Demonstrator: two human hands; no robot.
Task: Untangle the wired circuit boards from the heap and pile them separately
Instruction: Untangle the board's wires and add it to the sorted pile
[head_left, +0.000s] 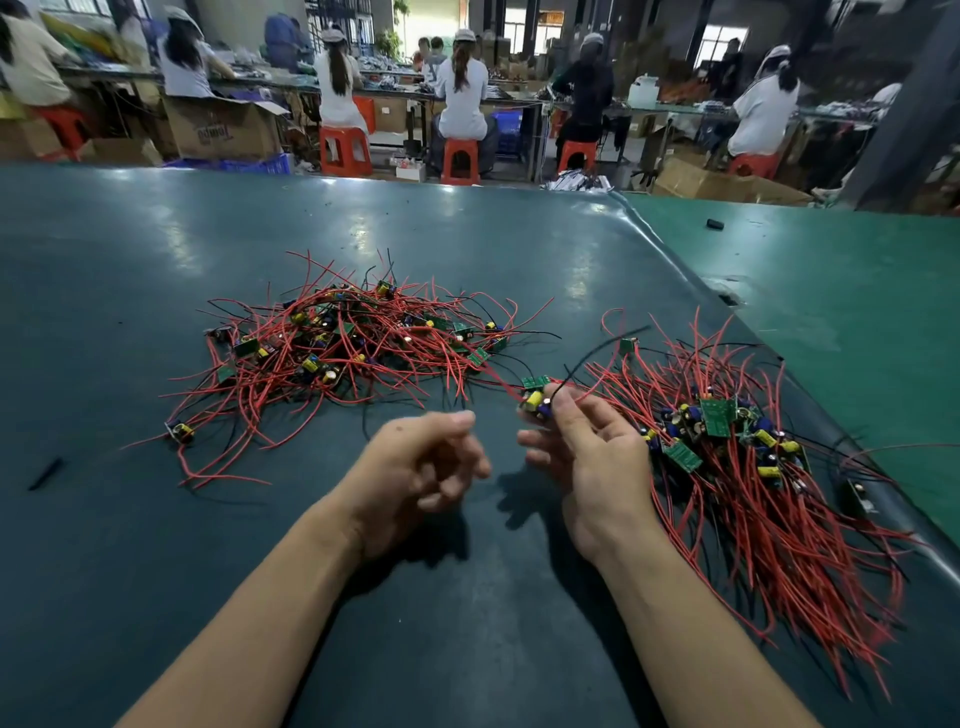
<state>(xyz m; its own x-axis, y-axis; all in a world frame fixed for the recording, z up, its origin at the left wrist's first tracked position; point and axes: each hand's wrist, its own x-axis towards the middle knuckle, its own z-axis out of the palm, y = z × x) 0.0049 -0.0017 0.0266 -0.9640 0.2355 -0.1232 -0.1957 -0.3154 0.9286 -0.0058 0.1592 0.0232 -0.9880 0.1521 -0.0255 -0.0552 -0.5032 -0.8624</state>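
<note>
— On the bench (156, 249), where do the boards lie?
— Tangled ones sit in the heap (343, 348) at centre; sorted ones form the pile (737, 457) to the right, red wires trailing toward the near edge.
— And the hands?
— Between the two. The right hand (587, 457) pinches one board (535, 397) by its wires, just beside the pile. The left hand (421, 467) hangs loosely curled, holding nothing.
</note>
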